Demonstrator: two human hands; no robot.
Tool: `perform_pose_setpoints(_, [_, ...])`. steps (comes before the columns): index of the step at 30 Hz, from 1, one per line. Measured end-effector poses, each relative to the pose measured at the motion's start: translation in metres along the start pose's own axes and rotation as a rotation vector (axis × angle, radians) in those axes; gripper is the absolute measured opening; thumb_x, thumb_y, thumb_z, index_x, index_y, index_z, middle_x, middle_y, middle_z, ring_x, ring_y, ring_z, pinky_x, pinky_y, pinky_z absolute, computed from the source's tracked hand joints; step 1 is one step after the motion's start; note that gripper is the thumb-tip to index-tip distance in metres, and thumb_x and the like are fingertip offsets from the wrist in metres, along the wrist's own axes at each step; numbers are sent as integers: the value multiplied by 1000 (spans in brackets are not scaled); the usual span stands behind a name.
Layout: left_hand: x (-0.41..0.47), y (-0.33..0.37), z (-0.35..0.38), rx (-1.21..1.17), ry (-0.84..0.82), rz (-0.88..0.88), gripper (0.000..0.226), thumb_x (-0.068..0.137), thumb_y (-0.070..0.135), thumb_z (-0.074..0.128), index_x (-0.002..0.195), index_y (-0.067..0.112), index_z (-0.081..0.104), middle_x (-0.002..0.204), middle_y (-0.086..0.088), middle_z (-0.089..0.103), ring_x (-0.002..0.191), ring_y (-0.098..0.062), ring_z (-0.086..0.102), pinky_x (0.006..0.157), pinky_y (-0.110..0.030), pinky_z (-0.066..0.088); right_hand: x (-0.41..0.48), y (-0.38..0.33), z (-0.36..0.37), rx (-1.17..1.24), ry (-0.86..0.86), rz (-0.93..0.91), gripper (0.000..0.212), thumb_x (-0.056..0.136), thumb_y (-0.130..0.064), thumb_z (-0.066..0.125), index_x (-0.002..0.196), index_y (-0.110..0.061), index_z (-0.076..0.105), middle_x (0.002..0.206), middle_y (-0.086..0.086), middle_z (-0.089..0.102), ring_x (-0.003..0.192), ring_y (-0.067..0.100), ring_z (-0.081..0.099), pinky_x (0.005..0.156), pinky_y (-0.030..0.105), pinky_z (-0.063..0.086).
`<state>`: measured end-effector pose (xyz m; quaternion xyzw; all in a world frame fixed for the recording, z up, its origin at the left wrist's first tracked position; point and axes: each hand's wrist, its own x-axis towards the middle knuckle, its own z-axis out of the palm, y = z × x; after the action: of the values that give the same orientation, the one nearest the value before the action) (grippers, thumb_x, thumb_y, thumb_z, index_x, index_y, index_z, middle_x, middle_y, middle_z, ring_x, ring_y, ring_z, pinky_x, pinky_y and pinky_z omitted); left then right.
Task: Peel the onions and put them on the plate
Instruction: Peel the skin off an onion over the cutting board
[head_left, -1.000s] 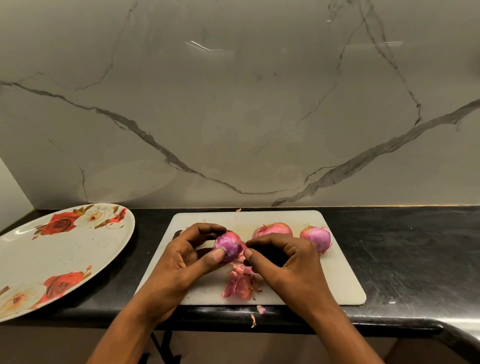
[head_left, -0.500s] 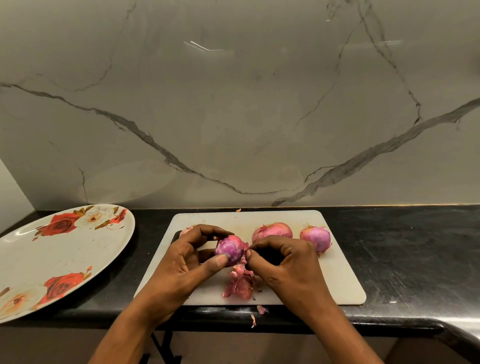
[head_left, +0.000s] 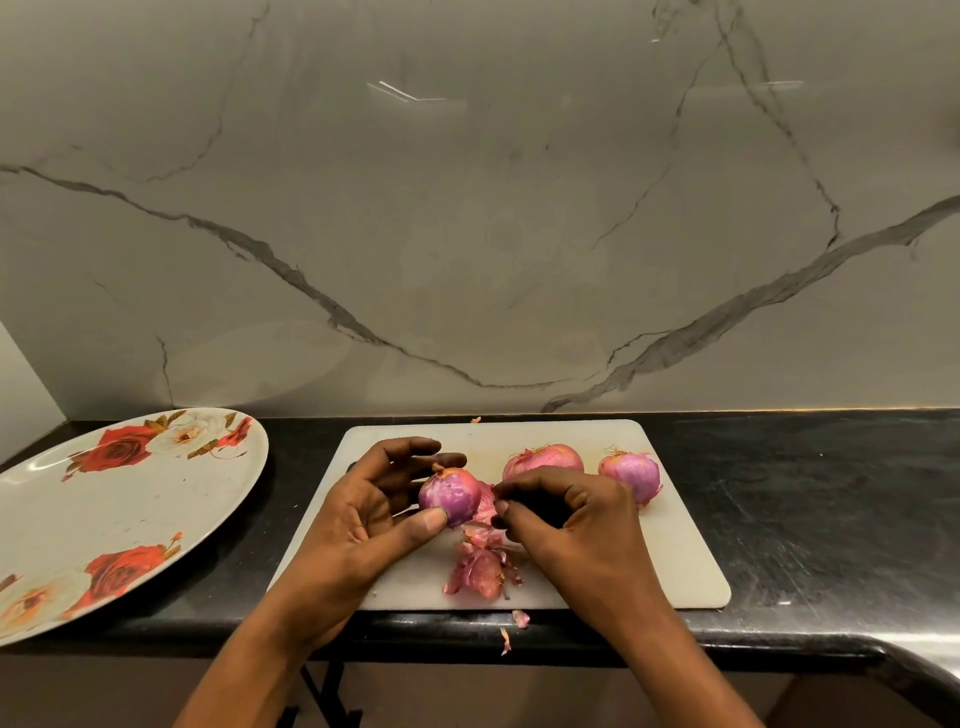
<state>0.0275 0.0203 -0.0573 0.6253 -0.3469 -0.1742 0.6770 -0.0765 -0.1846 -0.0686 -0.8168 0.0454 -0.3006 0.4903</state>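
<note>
One onion is held by the left hand over the white board, and the right hand pinches its loose skin. This looks like the peeling step, so next the skin needs a steady pull off. The rose plate waits to the left on the black counter, below a grey marble wall.

A purple onion is held between the thumb and fingers of the left hand, over the white board. The right hand pinches its loose skin. A middle onion and a right onion lie on the board behind, skin on. The rose plate sits well to the left.
</note>
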Motion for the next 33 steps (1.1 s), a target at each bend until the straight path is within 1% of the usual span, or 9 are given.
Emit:
perform_pose_setpoints(2, [0, -1, 0, 16, 4, 7, 61, 84, 12, 79, 141, 14, 56, 142, -4, 66, 133, -26, 63, 102, -33, 57, 0, -1, 0, -3, -11, -8, 26, 92, -7, 76, 107, -26, 83, 99, -20, 79, 91, -5, 75, 83, 18, 62])
perform_pose_setpoints(4, [0, -2, 0, 20, 3, 4, 55, 86, 8, 81, 137, 13, 60, 141, -3, 66, 131, -26, 64, 100, -33, 58, 0, -2, 0, 17, -33, 1, 28, 94, -5, 71, 111, -25, 82, 102, -19, 79, 94, -5, 75, 83, 21, 63])
perform_pose_setpoints(8, [-2, -3, 0, 42, -3, 15, 49, 84, 8, 82, 129, 21, 70, 138, -6, 67, 132, -26, 64, 100, -33, 58, -1, -5, 0, 58, -50, -10, 23, 96, -23, 75, 118, -26, 80, 106, -19, 79, 99, -4, 74, 85, 23, 63])
perform_pose_setpoints(11, [-2, -3, 0, 59, -15, 12, 50, 85, 2, 82, 131, 15, 68, 136, -4, 69, 132, -25, 63, 100, -31, 58, -1, -6, 1, 70, -89, 0, 29, 95, -33, 76, 123, -25, 78, 110, -16, 80, 101, -2, 74, 87, 27, 64])
perform_pose_setpoints(16, [-2, -6, -3, 47, -50, 23, 56, 87, -3, 77, 139, 11, 62, 141, -8, 66, 135, -29, 61, 104, -37, 57, 1, -6, -1, 95, -146, 3, 29, 95, -29, 76, 124, -26, 77, 110, -16, 80, 102, 0, 74, 87, 25, 63])
perform_pose_setpoints(22, [-2, -5, -2, 77, -39, 45, 58, 88, -4, 74, 142, 11, 60, 144, -5, 65, 135, -28, 61, 104, -41, 58, 1, -8, -4, 143, -126, 9, 29, 89, -22, 84, 114, -34, 78, 103, -18, 80, 99, -1, 75, 83, 17, 60])
perform_pose_setpoints(26, [0, -4, 0, 56, 9, 16, 55, 84, 5, 83, 135, 19, 67, 140, -2, 68, 130, -27, 66, 102, -40, 59, 1, -9, -7, 186, -126, 26, 28, 87, -19, 85, 110, -34, 78, 103, -20, 80, 99, 1, 76, 82, 16, 59])
perform_pose_setpoints(30, [1, -1, 3, 91, 52, 13, 47, 77, 9, 84, 119, 30, 78, 129, 1, 74, 124, -23, 69, 98, -33, 60, 1, -8, -6, 133, -143, -8, 21, 89, -15, 84, 109, -24, 83, 99, -15, 81, 95, 4, 77, 81, 19, 61])
perform_pose_setpoints(33, [-1, -3, 4, 92, 49, 26, 48, 76, 7, 84, 120, 26, 79, 128, 1, 75, 124, -21, 69, 98, -32, 60, 0, -9, -5, 175, -148, -1, 31, 87, -17, 85, 116, -27, 79, 106, -13, 81, 98, 2, 77, 85, 21, 62])
